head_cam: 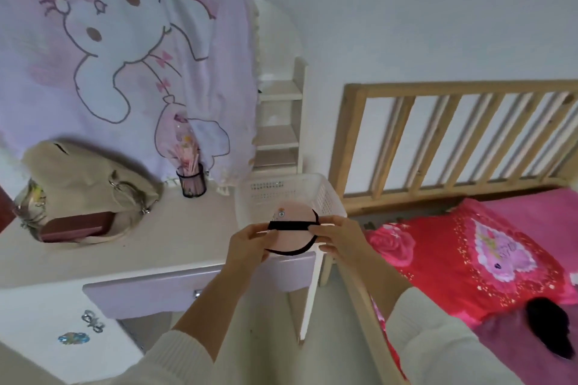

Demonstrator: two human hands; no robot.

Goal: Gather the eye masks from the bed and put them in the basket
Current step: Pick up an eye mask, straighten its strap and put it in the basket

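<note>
A pink eye mask [289, 222] with a black strap and black edging is held between both hands, just above the near edge of the white perforated basket [325, 197]. My left hand [247, 244] pinches its left end. My right hand [336, 236] grips the right end and the strap. The basket stands on the right end of the cream desk [140, 247]. A black item [547, 330], possibly another eye mask, lies on the bed [525, 212] at the lower right, too blurred to tell for sure.
A beige handbag [87, 184] and a dark red box [75, 230] sit on the desk's left. A black mesh pen cup [192, 181] stands by the bunny-print cloth [109, 56]. A red pillow [469, 253] lies on the bed below the wooden headboard [453, 134].
</note>
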